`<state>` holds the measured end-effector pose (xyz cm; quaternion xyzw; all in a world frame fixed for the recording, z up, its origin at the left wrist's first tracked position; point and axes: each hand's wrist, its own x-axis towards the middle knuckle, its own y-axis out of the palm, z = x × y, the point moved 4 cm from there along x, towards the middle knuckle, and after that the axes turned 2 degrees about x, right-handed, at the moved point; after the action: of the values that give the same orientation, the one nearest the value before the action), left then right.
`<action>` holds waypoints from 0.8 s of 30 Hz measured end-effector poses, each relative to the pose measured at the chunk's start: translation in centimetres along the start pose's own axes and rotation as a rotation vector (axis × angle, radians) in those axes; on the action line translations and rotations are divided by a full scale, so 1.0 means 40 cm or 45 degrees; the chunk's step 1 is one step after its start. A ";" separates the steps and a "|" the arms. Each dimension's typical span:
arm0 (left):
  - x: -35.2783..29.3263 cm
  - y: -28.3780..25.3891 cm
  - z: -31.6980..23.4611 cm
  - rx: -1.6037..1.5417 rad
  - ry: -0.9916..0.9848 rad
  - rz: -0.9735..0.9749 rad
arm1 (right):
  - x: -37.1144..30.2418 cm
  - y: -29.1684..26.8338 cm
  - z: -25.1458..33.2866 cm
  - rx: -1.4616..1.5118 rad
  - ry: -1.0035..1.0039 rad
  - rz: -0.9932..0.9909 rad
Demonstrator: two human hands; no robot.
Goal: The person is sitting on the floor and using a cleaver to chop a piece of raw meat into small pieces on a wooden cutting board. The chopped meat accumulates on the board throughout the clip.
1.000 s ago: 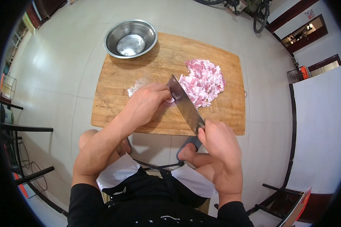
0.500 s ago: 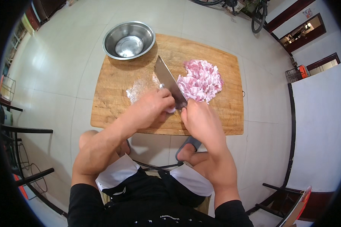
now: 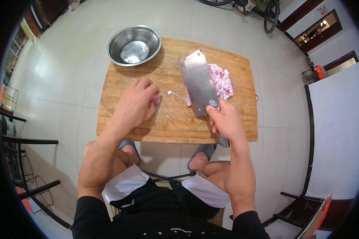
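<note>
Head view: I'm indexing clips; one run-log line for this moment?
left hand at meat piece | right hand holding cleaver | meat pile partly behind cleaver | metal bowl on wooden board

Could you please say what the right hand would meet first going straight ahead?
Besides the knife it holds, the right hand would probably meet the meat pile first, though height is unclear.

From my remote place, I judge this is a home: far beyond the hands [image 3: 135,101] I see part of a bicycle [image 3: 271,16], and, nearer than they, slippers [image 3: 208,149] on tiled floor [image 3: 77,75].
</note>
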<state>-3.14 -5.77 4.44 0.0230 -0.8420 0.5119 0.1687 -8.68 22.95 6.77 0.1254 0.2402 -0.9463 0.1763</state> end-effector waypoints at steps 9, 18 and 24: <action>0.061 0.101 -0.097 -0.150 0.289 0.006 | -0.017 -0.028 0.000 0.157 -0.047 -0.131; 0.100 0.143 -0.096 0.117 0.397 0.082 | -0.029 -0.022 -0.002 0.012 -0.087 -0.154; 0.064 0.107 -0.095 -0.113 0.086 0.231 | -0.039 -0.028 -0.006 -0.325 -0.213 -0.211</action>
<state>-5.47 -0.10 3.18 -0.0781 -0.8563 0.4877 0.1510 -7.69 24.43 7.51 0.0025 0.3525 -0.9265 0.1316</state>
